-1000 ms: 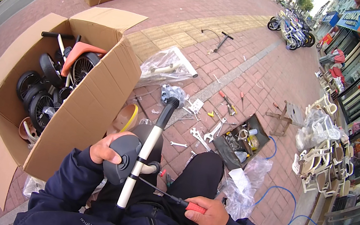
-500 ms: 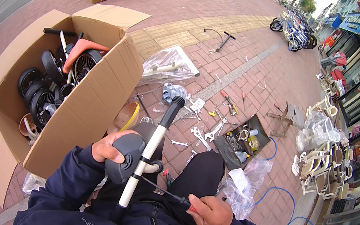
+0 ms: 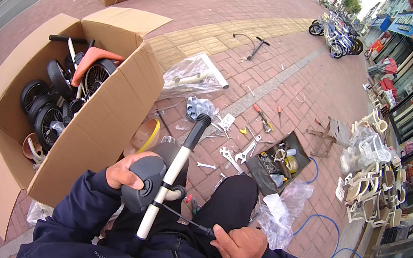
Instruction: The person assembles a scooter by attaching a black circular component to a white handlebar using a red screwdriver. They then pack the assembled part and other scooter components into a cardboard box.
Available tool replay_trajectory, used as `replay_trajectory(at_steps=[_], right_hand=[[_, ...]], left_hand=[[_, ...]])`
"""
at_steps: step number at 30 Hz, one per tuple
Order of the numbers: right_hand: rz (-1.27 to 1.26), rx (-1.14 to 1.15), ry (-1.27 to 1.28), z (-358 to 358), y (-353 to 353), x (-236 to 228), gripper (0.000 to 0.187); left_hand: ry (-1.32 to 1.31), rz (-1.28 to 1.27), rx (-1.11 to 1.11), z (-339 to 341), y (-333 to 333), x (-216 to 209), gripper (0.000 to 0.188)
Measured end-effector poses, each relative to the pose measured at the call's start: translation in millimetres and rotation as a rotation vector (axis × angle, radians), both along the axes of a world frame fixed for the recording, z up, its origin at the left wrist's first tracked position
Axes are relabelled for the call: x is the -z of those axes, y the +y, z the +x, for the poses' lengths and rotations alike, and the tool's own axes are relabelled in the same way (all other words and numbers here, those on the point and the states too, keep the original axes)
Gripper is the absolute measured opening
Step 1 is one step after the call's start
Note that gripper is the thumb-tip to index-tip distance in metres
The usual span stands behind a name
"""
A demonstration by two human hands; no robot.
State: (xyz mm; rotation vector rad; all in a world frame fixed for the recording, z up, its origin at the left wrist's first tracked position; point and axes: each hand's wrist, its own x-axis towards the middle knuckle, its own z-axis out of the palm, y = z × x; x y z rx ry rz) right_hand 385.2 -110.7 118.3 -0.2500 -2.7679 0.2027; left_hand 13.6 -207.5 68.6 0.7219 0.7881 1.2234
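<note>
My left hand (image 3: pixel 126 170) grips a dark grey rounded plastic piece (image 3: pixel 144 183) with a round knob on its face, set against a white tube (image 3: pixel 172 170). The tube stands slanted over my lap, with a black ribbed grip (image 3: pixel 199 127) at its upper end and black bands lower down. A curved light-coloured arm (image 3: pixel 173 195) sticks out on its right side. My right hand (image 3: pixel 240 246) is closed round the handle end of a screwdriver (image 3: pixel 195 223), whose thin shaft reaches the tube beside the plastic piece. The fingers hide most of the handle.
An open cardboard box (image 3: pixel 100 138) of wheels and tricycle parts stands at left. Ahead lie wrenches (image 3: pixel 231 158), pliers (image 3: pixel 262 118) and a dark toolbox (image 3: pixel 279 164). White frames (image 3: pixel 373 186) are piled at right near a blue hose (image 3: pixel 323 217). A floor pump (image 3: pixel 257 48) lies farther off.
My right hand has turned slightly around the screwdriver's handle, and its red part is now covered. My left hand and the tube stay nearly where they were.
</note>
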Motion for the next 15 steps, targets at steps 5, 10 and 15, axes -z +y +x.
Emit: replay_trajectory(at_steps=[5,10,15], right_hand=[[-1.283,0.362,-0.19,-6.2,-0.5,6.0,0.05],[-0.249,0.093,-0.029,0.4,-3.9,-7.6,0.043],[-1.067,0.261,-0.115,-5.3,-2.9,-4.2,0.042]], left_hand=[[0.048,0.009,-0.04,2.7,0.8,0.9,0.078],[0.078,0.037,-0.067,3.0,1.0,-1.7,0.08],[0.009,0.005,-0.035,1.3,-2.1,-2.0,0.078]])
